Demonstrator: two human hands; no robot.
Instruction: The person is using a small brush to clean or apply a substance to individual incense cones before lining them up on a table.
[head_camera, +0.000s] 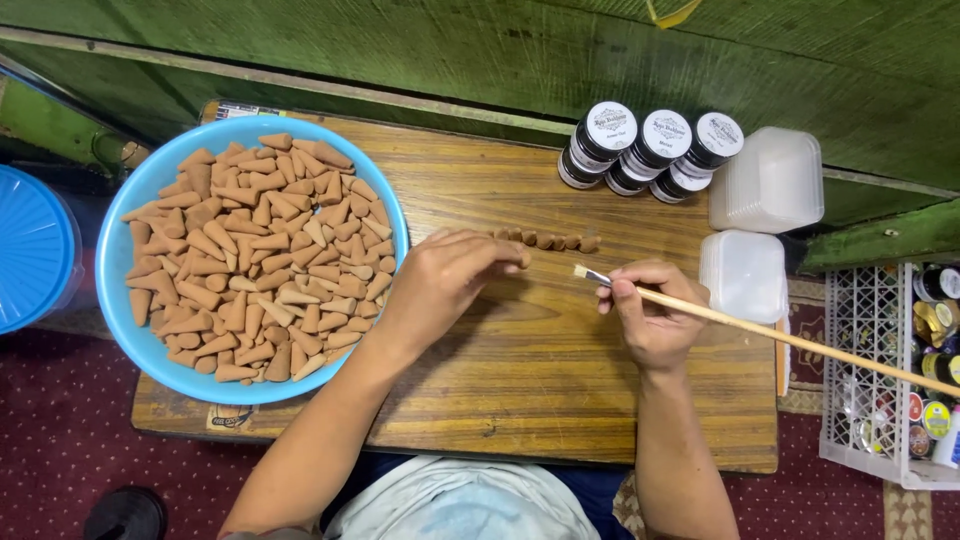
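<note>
A light blue bowl (118, 250) heaped with brown clay-coloured cones (255, 260) sits on the left of a low wooden table (520, 380). My left hand (445, 280) reaches over the table's middle, its fingertips pinched on a cone at the left end of a short row of cones (560, 241) standing on the wood. My right hand (650, 315) is to the right of it and grips a long thin wooden-handled brush (760, 332), with the bristle tip pointing left toward the row.
Three dark jars with white lids (650, 150) lie at the table's back. Stacked translucent plastic tubs (765, 180) and another tub (743, 275) stand at the right. A white crate of small paint pots (890, 370) is on the floor right; a blue lid (35, 250) far left.
</note>
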